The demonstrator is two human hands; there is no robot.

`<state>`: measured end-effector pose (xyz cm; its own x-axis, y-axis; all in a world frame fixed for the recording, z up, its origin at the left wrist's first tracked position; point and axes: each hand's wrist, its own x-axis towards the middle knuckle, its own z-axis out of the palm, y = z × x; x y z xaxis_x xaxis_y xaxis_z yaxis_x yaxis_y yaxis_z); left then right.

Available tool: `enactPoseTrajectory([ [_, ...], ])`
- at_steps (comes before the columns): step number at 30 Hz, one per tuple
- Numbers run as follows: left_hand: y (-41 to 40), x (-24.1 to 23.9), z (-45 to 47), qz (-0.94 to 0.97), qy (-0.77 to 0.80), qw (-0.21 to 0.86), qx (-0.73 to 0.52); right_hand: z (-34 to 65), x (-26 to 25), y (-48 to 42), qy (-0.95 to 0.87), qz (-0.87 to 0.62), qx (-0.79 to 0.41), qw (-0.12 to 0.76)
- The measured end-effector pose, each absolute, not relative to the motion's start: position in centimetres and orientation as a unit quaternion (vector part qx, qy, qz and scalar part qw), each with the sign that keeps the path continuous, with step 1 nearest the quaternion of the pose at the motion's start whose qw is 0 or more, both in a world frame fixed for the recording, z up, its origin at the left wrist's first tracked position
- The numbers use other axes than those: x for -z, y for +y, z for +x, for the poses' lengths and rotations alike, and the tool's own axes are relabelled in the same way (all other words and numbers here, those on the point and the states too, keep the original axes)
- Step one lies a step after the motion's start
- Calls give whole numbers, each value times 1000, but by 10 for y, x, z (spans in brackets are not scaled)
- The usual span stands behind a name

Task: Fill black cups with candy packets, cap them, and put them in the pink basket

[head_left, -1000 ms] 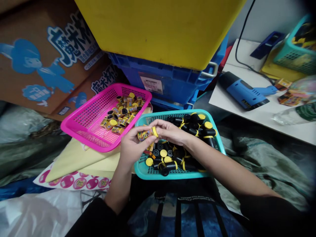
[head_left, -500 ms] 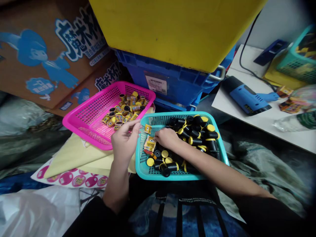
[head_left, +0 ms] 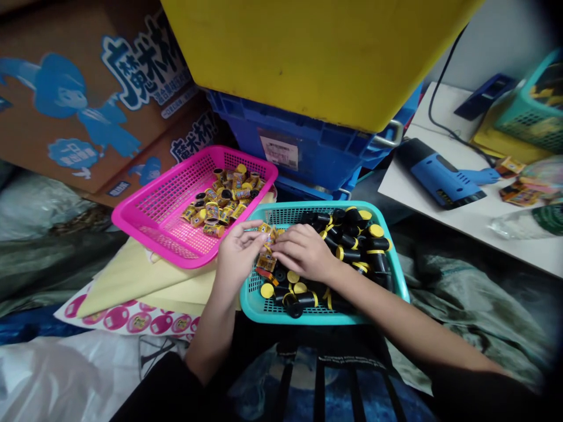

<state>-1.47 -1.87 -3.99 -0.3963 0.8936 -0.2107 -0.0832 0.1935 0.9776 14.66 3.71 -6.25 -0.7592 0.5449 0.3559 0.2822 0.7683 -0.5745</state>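
Observation:
Both my hands meet over the left end of a teal basket (head_left: pixel 325 320). My left hand (head_left: pixel 237 252) pinches a small yellow printed label (head_left: pixel 265 230) at its left side. On the same label's right side, the fingers of my right hand (head_left: pixel 305 252) are closed, partly hiding it. Just below my fingertips lies a small pile of similar labels (head_left: pixel 266 262) with orange edges. Black canisters (head_left: pixel 349 253) with yellow lids fill much of the teal basket. Label-wrapped canisters (head_left: pixel 212 212) are heaped in the pink basket (head_left: pixel 145 247) to the left.
Behind the baskets stand a blue crate (head_left: pixel 316 140) and a yellow bin (head_left: pixel 308 58). Printed cartons (head_left: pixel 88 146) are at the left. On the right, a white table (head_left: pixel 510 234) carries a blue heat gun (head_left: pixel 444 176), a plastic bottle (head_left: pixel 523 225) and another teal basket (head_left: pixel 528 123).
My left hand has moved right, from the pink basket's edge to over the teal basket. My right hand has shifted slightly right, and both hands now hold a label between them.

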Motion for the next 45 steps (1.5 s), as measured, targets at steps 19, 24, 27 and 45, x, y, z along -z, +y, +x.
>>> enactPoseTrajectory([
  [19, -16, 44, 11, 304, 611, 437, -586, 133, 61, 54, -511, -374, -701, 330],
  [24, -12, 43, 9, 308, 596, 425, -608, 134, 53, 54, -636, -399, -577, 323],
  [27, -10, 43, 7, 317, 595, 422, -606, 133, 50, 53, -639, -392, -589, 302],
  [45, -8, 60, -8, 299, 605, 449, -586, 145, 80, 39, -873, -321, -354, -98],
])
